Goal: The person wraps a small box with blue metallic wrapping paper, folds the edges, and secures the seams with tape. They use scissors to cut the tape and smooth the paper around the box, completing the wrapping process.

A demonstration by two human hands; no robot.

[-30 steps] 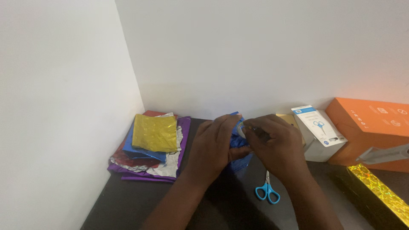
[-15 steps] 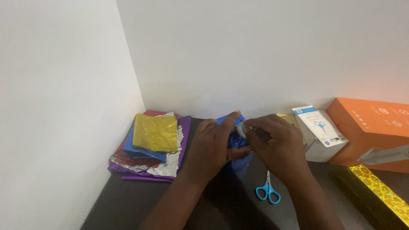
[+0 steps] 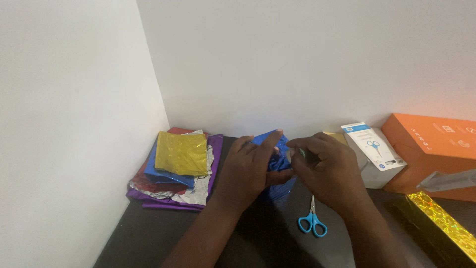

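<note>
We find both hands at work on a blue foil piece (image 3: 277, 166) near the middle of the dark table (image 3: 148, 238), close to the far wall. The left hand (image 3: 248, 171) lies over the foil's left side with its fingers curled and closed on it; one finger is stretched along the foil's far edge. The right hand (image 3: 329, 171) meets it from the right, thumb and fingers pinched together at the foil's upper right edge. We cannot tell whether anything small sits in that pinch, as the fingers hide the spot. Blue foil shows between the two hands and below them, where it touches the table.

To the left, by the side wall, we note a stack of foil sheets (image 3: 168, 186): a gold sheet (image 3: 181, 154) on top, with blue, silver, red and purple sheets beneath it. The stack lies near the left hand but apart from it.

Near the right wrist, blue scissors (image 3: 312, 221) lie flat on the table, blades pointing to the far side, untouched by either hand. Further right stands a white box (image 3: 374, 156) with a picture of scissors on its top, tilted toward us. An orange box (image 3: 436, 151) stands just beside it on the right. At the near right corner we record a gold holographic roll (image 3: 444, 223) lying at a slant, well apart from both hands.
</note>
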